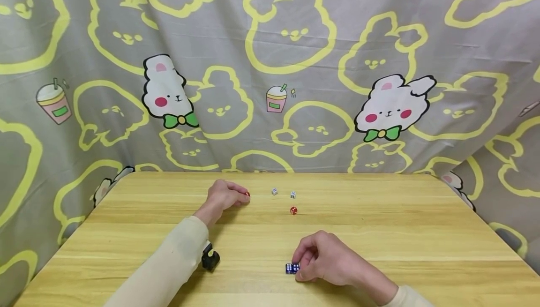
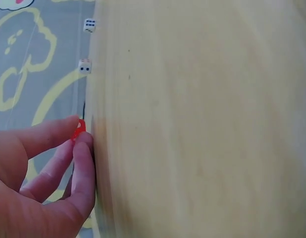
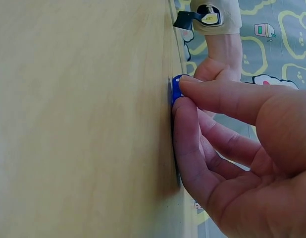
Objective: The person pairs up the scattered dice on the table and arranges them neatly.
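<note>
My left hand (image 1: 222, 198) reaches to the far side of the table and pinches a red die (image 2: 79, 130) between thumb and fingertips. Nearer the front, my right hand (image 1: 329, 259) has its thumb and index finger on a dark blue die (image 1: 296, 267). Directly left of that one sits a second blue die (image 1: 288, 268), side by side with it. In the right wrist view the fingertips cover much of the blue (image 3: 177, 88). Two white dice (image 1: 274, 191) stand right of my left hand, and another red die (image 1: 293, 210) lies just in front of them.
The wooden table (image 1: 405, 232) ends at the back against a grey patterned curtain (image 1: 270, 129), which also hangs at both sides. A black wrist camera (image 1: 210, 258) sticks out from my left sleeve (image 1: 168, 260), low over the table.
</note>
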Demonstrator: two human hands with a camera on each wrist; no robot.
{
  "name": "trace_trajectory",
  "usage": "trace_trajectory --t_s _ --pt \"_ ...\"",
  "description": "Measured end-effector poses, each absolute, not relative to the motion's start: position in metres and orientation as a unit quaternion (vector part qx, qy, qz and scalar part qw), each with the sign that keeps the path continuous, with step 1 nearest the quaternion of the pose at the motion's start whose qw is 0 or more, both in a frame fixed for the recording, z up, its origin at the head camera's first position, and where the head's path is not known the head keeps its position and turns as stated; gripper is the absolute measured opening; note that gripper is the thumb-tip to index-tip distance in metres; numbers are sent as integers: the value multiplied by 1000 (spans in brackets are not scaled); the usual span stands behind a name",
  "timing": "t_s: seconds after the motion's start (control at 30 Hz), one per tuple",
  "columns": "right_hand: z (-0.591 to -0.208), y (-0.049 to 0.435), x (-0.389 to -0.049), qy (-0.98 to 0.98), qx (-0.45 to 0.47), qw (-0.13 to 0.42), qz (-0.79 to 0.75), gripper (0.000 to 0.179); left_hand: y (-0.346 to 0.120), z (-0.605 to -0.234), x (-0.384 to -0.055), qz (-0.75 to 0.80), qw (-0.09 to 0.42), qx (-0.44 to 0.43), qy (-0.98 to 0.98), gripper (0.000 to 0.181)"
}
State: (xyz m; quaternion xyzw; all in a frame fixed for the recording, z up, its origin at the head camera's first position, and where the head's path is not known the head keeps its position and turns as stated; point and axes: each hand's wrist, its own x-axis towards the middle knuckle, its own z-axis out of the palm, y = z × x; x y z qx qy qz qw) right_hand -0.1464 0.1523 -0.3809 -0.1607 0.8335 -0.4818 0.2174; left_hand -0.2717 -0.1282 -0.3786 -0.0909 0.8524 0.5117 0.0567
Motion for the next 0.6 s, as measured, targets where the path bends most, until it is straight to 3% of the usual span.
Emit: trace_trajectory --t_s 0.6 --pt "-380 150 -147 836 -161 214 -480 19 -121 -368 -260 536 87 -54 838 16"
